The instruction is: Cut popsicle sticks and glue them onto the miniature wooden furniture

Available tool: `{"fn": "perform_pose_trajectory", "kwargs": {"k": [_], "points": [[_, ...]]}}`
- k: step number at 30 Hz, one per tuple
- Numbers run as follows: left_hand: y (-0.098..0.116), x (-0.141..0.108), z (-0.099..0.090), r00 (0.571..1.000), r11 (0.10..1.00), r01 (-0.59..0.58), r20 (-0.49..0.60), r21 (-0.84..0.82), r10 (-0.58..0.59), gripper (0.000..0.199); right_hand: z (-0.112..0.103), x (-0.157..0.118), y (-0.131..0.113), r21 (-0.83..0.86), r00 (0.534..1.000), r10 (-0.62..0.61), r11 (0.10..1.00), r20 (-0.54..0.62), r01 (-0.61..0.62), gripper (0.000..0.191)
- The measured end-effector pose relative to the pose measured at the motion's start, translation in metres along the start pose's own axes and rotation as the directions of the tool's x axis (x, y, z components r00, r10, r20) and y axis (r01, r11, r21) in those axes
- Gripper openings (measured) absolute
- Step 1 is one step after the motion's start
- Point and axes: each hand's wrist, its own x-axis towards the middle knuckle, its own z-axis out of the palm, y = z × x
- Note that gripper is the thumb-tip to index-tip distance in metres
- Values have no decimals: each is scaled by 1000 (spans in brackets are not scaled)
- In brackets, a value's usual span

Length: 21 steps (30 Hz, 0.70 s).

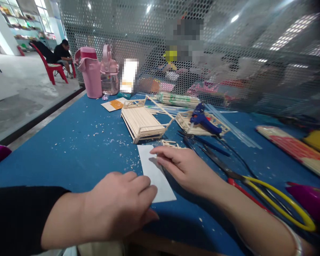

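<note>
A white sheet of paper (pixel 160 185) lies on the blue tabletop (pixel 77 142). Over its lower left edge is my left hand (pixel 122 202), its fingers curled together; what they hold, if anything, is hidden. My right hand (pixel 184 167) hovers at the upper right part of the sheet, thumb and index finger a little apart with nothing visible between them. Just beyond the paper stands a small bed-like frame of wooden sticks (pixel 142 122). Short stick pieces (pixel 170 143) lie beside my right fingertips.
A blue glue gun (pixel 206 122) rests on a stick tray (pixel 182 122). Scissors with yellow and red handles (pixel 280 199) lie by my right forearm. Behind are a pink bottle (pixel 92 74), a clear bottle (pixel 110 78) and a perforated metal screen (pixel 149 39). A person (pixel 62 53) sits far left.
</note>
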Motion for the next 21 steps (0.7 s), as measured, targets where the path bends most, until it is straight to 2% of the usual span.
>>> {"fn": "perform_pose_trajectory", "kwargs": {"k": [4,8,11,15,21], "points": [[8,2,9,997,996,-66,48,64,63,45,-1,0,-5,-67,996,-9,998,85,14,16],[14,2,15,995,983,-96,25,155,94,59,4,-2,-9,-152,976,-173,970,129,192,21],[12,0,20,995,985,-96,13,145,95,60,9,-2,-12,-279,961,-249,921,117,273,22],[7,0,24,994,987,-112,4,118,112,58,11,1,-18,-389,959,-268,877,88,281,22],[9,2,18,992,984,-127,22,122,126,48,15,3,-21,-461,954,-280,836,105,296,26]]}}
